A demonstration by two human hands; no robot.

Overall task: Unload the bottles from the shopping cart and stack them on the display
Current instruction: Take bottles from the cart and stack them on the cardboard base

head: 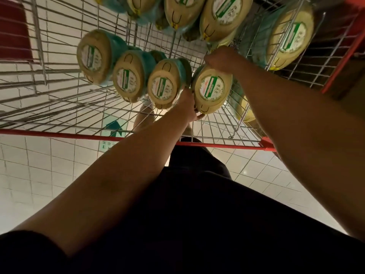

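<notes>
Black clothing (197, 214) fills my near view. Left grip (187, 105) and right grip (221, 59) both clasp one beige-based, teal-bodied plastic bottle (212, 89), inside the red-framed wire shopping cart (59, 134), just beside a row of three matching bottles (129, 78).

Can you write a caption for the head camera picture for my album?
Left hand and right hand grip one yellow bottle in the wire shopping cart, beside three other bottles.
</notes>
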